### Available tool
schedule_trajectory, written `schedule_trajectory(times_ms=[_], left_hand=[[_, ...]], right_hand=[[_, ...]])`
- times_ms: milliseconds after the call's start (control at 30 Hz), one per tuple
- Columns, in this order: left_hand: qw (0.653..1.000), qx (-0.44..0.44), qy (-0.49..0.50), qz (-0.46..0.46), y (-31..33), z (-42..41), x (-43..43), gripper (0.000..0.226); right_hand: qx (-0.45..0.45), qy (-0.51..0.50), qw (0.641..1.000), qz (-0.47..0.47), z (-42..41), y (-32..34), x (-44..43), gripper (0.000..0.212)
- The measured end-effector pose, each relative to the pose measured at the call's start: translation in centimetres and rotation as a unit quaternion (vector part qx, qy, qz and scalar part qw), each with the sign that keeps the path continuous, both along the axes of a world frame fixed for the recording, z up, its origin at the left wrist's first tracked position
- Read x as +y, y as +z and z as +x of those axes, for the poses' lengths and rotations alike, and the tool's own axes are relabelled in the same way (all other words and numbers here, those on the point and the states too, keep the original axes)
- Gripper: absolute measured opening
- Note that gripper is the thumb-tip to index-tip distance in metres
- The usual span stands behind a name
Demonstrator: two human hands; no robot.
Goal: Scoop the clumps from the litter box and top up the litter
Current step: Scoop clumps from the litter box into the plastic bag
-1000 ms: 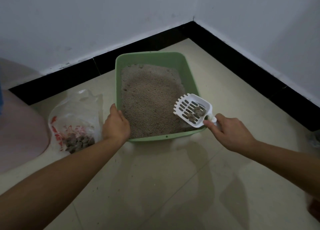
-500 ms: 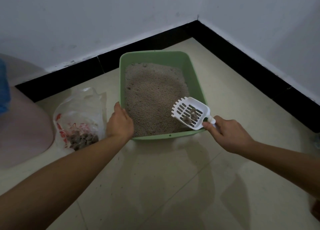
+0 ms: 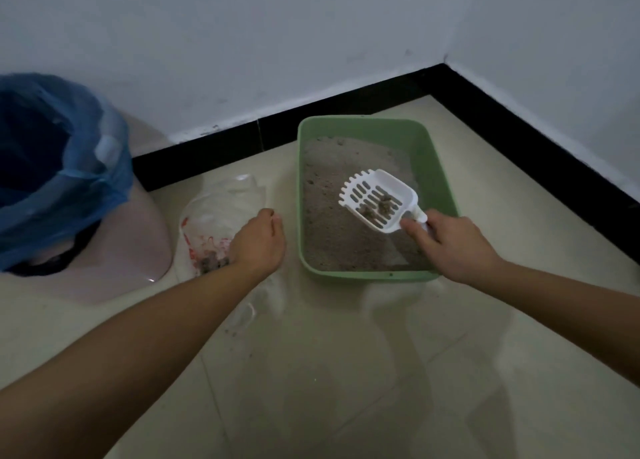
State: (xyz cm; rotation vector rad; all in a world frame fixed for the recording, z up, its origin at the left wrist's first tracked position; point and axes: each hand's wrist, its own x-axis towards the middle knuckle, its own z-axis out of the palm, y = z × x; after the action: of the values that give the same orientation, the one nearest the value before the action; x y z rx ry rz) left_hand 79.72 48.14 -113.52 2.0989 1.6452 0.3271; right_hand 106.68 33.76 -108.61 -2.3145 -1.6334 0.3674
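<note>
A green litter box (image 3: 446, 181) filled with grey-brown litter (image 3: 332, 223) stands on the floor near the room's corner. My right hand (image 3: 450, 244) grips the handle of a white slotted scoop (image 3: 377, 200), held over the litter with a few dark clumps (image 3: 379, 207) in it. My left hand (image 3: 258, 242) is off the box and hovers over a clear plastic bag (image 3: 221, 213) with red print, left of the box. Its fingers are loosely curled and hold nothing. Dark clumps (image 3: 211, 263) lie in the bag.
A pink bin (image 3: 138, 247) lined with a blue bag (image 3: 69, 181) stands at the far left. White walls with a black skirting board (image 3: 221, 150) close the corner behind the box. Pale tiled floor lies in front.
My left hand let go of the litter box's near left corner and moved left over the plastic bag. The scoop stayed above the litter with its clumps. The view swung left, revealing the bin.
</note>
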Motion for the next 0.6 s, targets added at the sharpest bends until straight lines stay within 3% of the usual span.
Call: schedule_trajectory(times_ms=[233,333,400,467,533,600], left_hand=[[0.987,0.133,0.086,0.038,-0.3,-10.1,1.7,0.049],[0.977,0.181,0.114,0.027,-0.7,-12.2,1.0,0.055],[0.978,0.179,0.106,0.009,-0.9,-12.7,0.8,0.055],[0.983,0.153,0.099,-0.011,-0.8,-12.6,0.9,0.052],[0.986,0.137,0.098,-0.005,-0.6,-12.2,1.1,0.046],[0.987,0.126,0.099,0.000,-0.4,-11.8,1.3,0.044]], right_hand=[[0.004,0.112,0.994,-0.007,-9.7,2.5,8.3,0.049],[-0.104,0.166,0.980,-0.015,-14.5,3.6,10.9,0.047],[-0.242,0.239,0.940,-0.015,-17.6,3.3,11.7,0.031],[-0.366,0.316,0.875,-0.037,-20.1,3.0,11.9,0.014],[-0.419,0.343,0.839,-0.059,-21.1,2.9,11.8,0.016],[-0.432,0.347,0.832,-0.037,-20.6,3.5,11.9,0.015]])
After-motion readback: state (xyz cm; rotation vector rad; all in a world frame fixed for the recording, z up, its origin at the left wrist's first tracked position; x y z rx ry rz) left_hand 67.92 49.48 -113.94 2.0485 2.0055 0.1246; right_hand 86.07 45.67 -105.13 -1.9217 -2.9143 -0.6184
